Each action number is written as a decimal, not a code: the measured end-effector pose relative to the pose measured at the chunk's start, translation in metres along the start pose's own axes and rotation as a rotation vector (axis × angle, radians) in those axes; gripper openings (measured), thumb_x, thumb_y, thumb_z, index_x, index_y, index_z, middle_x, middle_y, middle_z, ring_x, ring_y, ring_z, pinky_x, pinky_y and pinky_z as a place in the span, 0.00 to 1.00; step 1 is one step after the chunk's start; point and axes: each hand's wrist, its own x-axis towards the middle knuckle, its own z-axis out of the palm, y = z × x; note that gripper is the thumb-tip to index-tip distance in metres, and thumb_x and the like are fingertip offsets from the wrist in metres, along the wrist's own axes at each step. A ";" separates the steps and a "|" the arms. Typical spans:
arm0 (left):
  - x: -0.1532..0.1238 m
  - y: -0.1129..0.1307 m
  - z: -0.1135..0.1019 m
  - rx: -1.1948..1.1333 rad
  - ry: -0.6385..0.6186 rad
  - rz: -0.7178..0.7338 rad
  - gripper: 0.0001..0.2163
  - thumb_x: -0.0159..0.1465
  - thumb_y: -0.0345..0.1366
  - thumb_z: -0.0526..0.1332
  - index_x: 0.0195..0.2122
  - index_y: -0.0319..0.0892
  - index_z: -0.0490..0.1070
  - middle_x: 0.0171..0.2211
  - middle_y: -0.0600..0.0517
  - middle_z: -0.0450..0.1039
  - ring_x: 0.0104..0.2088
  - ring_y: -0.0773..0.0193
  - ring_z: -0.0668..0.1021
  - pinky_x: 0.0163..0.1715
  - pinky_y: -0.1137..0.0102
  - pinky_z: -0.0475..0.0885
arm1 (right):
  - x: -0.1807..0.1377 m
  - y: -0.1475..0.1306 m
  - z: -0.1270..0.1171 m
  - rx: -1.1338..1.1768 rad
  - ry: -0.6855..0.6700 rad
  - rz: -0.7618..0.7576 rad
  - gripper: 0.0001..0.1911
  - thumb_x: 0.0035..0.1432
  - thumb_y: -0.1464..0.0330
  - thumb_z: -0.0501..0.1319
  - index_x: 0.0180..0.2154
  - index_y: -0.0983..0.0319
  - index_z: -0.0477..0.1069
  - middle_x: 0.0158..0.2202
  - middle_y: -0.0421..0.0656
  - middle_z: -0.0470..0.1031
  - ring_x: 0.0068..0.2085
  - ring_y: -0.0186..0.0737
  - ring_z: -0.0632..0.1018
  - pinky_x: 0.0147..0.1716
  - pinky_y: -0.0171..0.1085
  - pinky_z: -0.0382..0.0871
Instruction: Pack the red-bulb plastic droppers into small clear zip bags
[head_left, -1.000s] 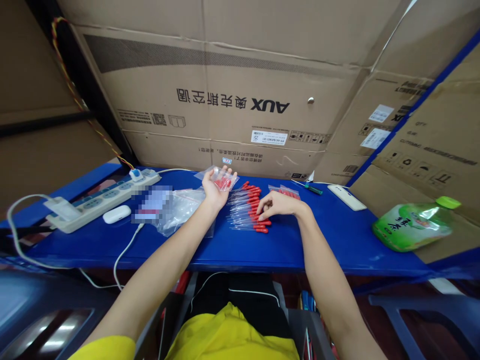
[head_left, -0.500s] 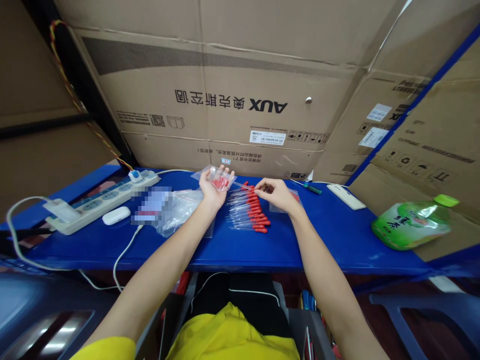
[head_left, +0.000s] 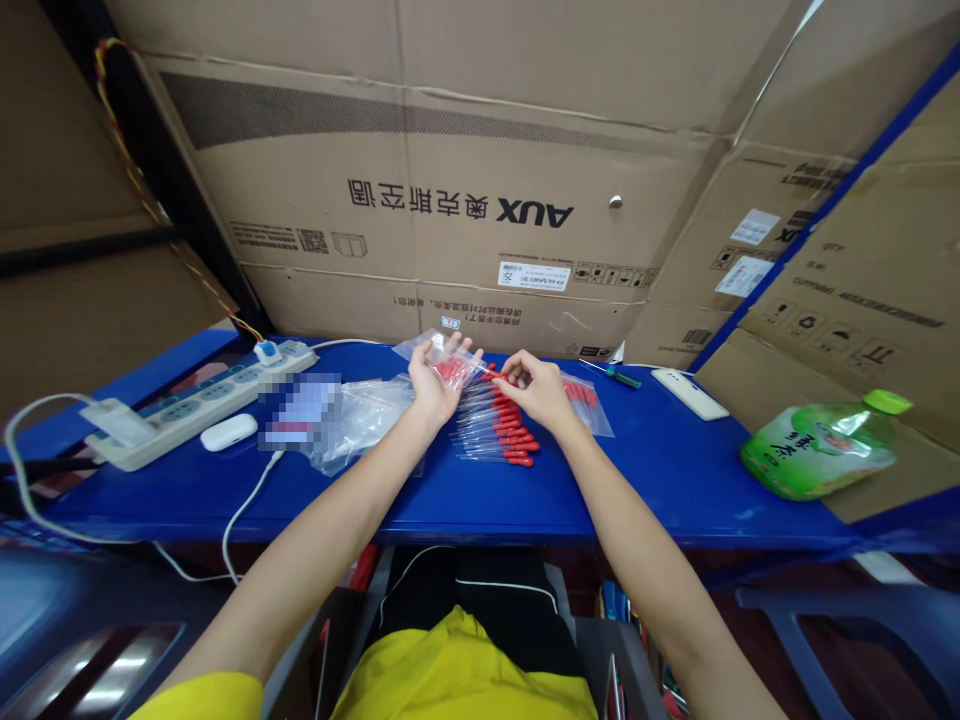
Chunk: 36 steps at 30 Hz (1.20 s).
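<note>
My left hand (head_left: 435, 380) is raised palm-up over the blue table (head_left: 660, 480), gripping a small clear plastic bag (head_left: 442, 358) with red-capped droppers inside. My right hand (head_left: 536, 388) is pinched on one red-capped dropper (head_left: 491, 376) whose tip points into the bag's mouth. Below both hands lies a row of several clear droppers with red caps (head_left: 502, 430). A filled clear bag (head_left: 589, 395) with red caps lies just right of my right hand.
A pile of empty clear bags (head_left: 360, 420) lies left of my hands. Further left are a power strip (head_left: 195, 395), a white earbud case (head_left: 229, 432) and cables. A screwdriver (head_left: 622, 376), a white phone (head_left: 690, 393) and a green bottle (head_left: 821, 445) lie to the right. Cardboard boxes (head_left: 465, 210) wall the back.
My right hand left the dropper row, picked up one dropper and carried it left to the bag held in my left hand. The filled bag on the right is uncovered.
</note>
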 end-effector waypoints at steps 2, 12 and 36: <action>-0.003 -0.007 0.000 0.040 -0.025 -0.013 0.08 0.68 0.38 0.57 0.41 0.42 0.73 0.44 0.45 0.81 0.50 0.54 0.83 0.59 0.52 0.76 | -0.001 -0.001 0.008 -0.031 0.034 -0.017 0.09 0.61 0.62 0.68 0.33 0.59 0.73 0.28 0.39 0.78 0.28 0.36 0.74 0.31 0.36 0.67; -0.006 -0.017 -0.006 0.198 -0.093 -0.109 0.18 0.67 0.44 0.57 0.50 0.37 0.76 0.49 0.39 0.82 0.54 0.48 0.82 0.52 0.56 0.80 | -0.005 -0.003 0.021 -0.150 0.034 -0.019 0.04 0.65 0.66 0.65 0.41 0.56 0.78 0.39 0.40 0.85 0.34 0.41 0.81 0.39 0.39 0.72; -0.006 -0.017 -0.005 0.309 -0.169 -0.144 0.15 0.65 0.39 0.59 0.47 0.37 0.78 0.40 0.42 0.83 0.42 0.54 0.85 0.47 0.62 0.81 | -0.001 0.000 0.014 0.066 0.116 0.098 0.13 0.65 0.55 0.64 0.35 0.57 0.72 0.31 0.40 0.79 0.31 0.39 0.77 0.35 0.37 0.70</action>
